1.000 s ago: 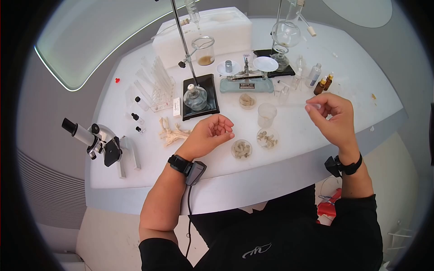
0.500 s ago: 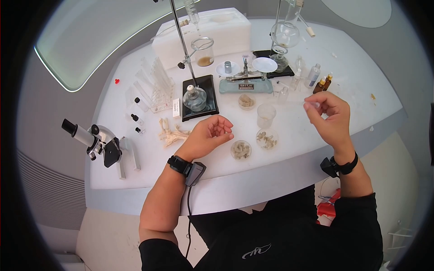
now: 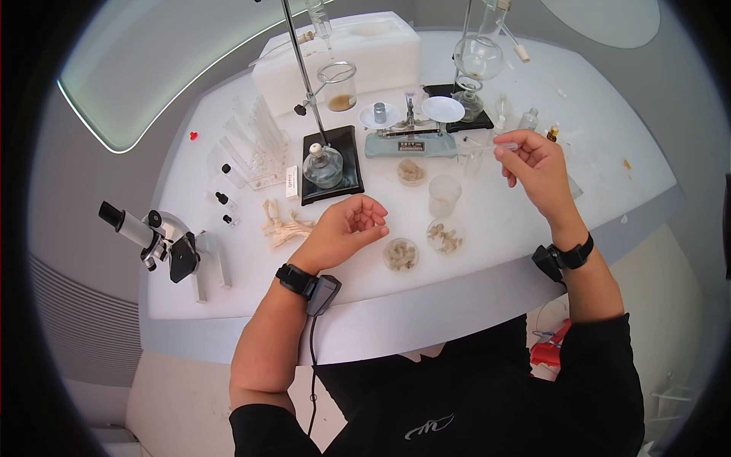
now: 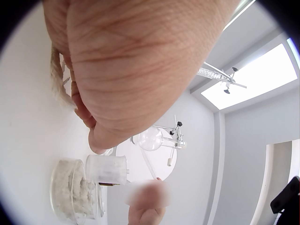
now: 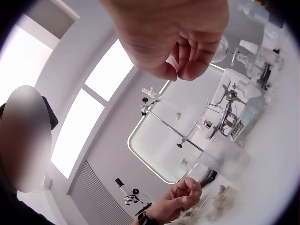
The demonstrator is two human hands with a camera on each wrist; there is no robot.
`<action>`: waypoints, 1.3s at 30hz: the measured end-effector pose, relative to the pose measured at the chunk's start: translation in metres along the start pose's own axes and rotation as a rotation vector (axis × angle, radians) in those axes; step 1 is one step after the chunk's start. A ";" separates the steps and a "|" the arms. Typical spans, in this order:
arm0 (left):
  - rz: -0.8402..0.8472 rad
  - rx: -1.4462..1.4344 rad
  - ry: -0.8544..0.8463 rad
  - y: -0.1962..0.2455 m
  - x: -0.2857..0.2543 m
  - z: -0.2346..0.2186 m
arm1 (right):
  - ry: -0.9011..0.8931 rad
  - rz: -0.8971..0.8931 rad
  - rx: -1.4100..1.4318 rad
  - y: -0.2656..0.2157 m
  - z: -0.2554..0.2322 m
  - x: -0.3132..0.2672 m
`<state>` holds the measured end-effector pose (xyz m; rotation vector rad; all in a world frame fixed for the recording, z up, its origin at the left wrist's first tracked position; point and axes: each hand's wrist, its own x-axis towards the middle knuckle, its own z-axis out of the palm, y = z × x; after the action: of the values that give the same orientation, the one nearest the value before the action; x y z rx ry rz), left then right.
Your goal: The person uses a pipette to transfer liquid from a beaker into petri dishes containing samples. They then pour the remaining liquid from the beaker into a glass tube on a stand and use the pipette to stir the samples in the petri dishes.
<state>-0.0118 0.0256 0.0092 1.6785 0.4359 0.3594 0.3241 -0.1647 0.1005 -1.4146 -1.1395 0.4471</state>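
Note:
In the head view my right hand (image 3: pixel 537 171) is raised over the right side of the table. It pinches a thin clear tube (image 3: pixel 507 145) between thumb and fingertips, and the tube points left toward the balance (image 3: pixel 411 145). My left hand (image 3: pixel 346 231) hovers near the table's front with fingers loosely curled and nothing in them. Right of it are a dish of pale chunks (image 3: pixel 400 254) and a second dish of small pieces (image 3: pixel 445 236). Behind these stands a translucent plastic cup (image 3: pixel 444 196). Another dish with pale lumps (image 3: pixel 412 172) lies in front of the balance.
A microscope (image 3: pixel 183 255) stands at the left, with a test tube rack (image 3: pixel 266 180) behind it. A spirit lamp (image 3: pixel 323 167) sits on the stand's black base. A pale branching piece (image 3: pixel 283 226) lies beside my left hand. A flask (image 3: pixel 478 57) and small bottles (image 3: pixel 529 118) are behind my right hand.
My right hand has moved forward and a little left with the clear tube, away from the cup and toward the bottles. My left hand has stayed nearly still.

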 end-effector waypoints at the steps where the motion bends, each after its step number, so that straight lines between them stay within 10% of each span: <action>1: -0.011 -0.001 0.003 0.001 0.000 0.000 | -0.047 0.023 -0.003 0.005 0.002 0.004; 19: -0.042 -0.042 0.035 0.007 -0.003 0.002 | -0.140 -0.215 -0.322 0.029 0.031 0.031; 39: -0.117 -0.059 0.041 0.017 -0.002 0.001 | -0.149 -0.230 -0.031 0.064 0.052 0.052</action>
<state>-0.0118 0.0215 0.0255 1.5833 0.5464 0.3179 0.3285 -0.0823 0.0489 -1.2745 -1.4172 0.3762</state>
